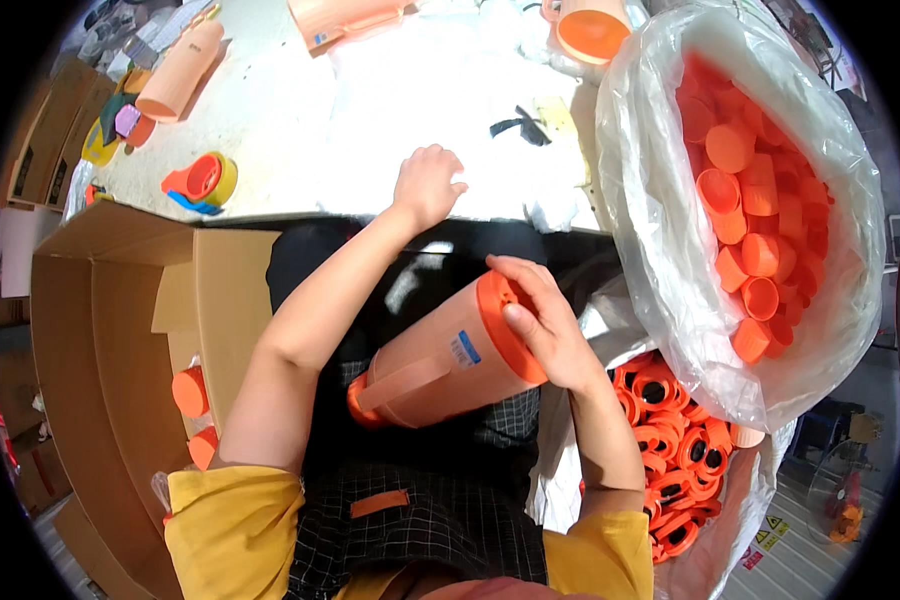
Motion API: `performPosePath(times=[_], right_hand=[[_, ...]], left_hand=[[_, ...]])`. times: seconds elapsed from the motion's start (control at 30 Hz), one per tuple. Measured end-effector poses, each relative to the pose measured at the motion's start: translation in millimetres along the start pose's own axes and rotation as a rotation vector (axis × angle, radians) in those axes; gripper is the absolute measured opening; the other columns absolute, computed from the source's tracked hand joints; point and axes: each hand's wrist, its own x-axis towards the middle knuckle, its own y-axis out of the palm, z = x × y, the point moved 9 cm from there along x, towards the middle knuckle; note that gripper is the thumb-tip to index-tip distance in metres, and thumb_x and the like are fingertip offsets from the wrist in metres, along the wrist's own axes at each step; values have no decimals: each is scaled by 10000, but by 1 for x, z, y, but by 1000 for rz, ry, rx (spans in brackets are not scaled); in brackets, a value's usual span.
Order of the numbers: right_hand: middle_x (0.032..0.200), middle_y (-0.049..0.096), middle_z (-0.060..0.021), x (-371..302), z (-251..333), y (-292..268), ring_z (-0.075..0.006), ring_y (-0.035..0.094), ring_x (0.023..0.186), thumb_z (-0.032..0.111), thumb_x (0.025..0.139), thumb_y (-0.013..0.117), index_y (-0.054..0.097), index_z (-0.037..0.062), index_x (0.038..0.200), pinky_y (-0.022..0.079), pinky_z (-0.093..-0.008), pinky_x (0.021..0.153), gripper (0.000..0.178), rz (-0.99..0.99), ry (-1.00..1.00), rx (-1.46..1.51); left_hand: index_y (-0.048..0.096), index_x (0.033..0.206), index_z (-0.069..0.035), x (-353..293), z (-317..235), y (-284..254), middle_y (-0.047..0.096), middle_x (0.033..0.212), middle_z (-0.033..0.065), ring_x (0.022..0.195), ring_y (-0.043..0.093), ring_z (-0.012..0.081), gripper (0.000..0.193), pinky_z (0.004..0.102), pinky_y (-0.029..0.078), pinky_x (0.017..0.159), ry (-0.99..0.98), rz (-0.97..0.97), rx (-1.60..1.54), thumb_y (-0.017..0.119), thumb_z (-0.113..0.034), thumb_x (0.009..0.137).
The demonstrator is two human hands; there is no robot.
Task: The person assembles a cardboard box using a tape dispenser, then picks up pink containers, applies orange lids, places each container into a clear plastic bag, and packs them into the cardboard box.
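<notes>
An orange jug (425, 365) with a handle and a small blue-and-white label lies slantwise across my lap. Its narrow end points to the lower left. My right hand (553, 330) grips the wide, brighter orange end, the thumb on the flat face and the fingers over the rim. Away from the jug, my left hand (429, 188) is over the near edge of the white worktable (300, 150). It holds nothing, and its thumb stands apart from the loosely bent fingers.
Left of me stands an open cardboard box (120, 330) with orange-capped items. At right, a clear plastic bag (645, 200) holds orange cups (760, 255); below it are orange-and-black lids (685, 450). A tape roll (210, 180), black scraps (522, 127) and another jug (182, 72) lie on the table.
</notes>
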Motion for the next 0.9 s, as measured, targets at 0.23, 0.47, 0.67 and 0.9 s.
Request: performPosePath(times=[0.23, 0.47, 0.67, 0.9], right_hand=[[851, 677, -36, 37, -65, -4, -100, 623, 765, 210, 1017, 602, 683, -25, 993, 498, -238, 706, 250, -70, 386, 525], [1315, 534, -136, 24, -78, -23, -167, 614, 1009, 11, 869, 713, 494, -12, 1364, 513, -315, 894, 542, -584, 163, 491], [912, 616, -7, -20, -72, -73, -100, 563, 796, -84, 828, 679, 636, -3, 999, 475, -236, 717, 194, -945, 43, 93], [1082, 661, -104, -53, -202, -45, -193, 653, 906, 39, 950, 583, 595, -8, 1204, 571, -321, 766, 258, -683, 423, 1318]], left_hand=[[662, 858, -9, 15, 66, 26, 681, 810, 114, 719, 618, 218, 281, 348, 521, 709, -439, 140, -393, 516, -198, 1005], [651, 950, -1, -45, -81, 34, 666, 891, 66, 882, 593, 104, 228, 290, 498, 797, -145, 396, -1028, 533, -166, 1053], [564, 916, -31, -63, -94, -28, 568, 797, 13, 693, 536, 116, 261, 270, 458, 648, -308, 347, -1409, 487, -213, 1085], [590, 930, -30, -83, -24, -25, 574, 780, 7, 733, 519, 85, 203, 263, 426, 622, -155, 312, -439, 769, -68, 841]])
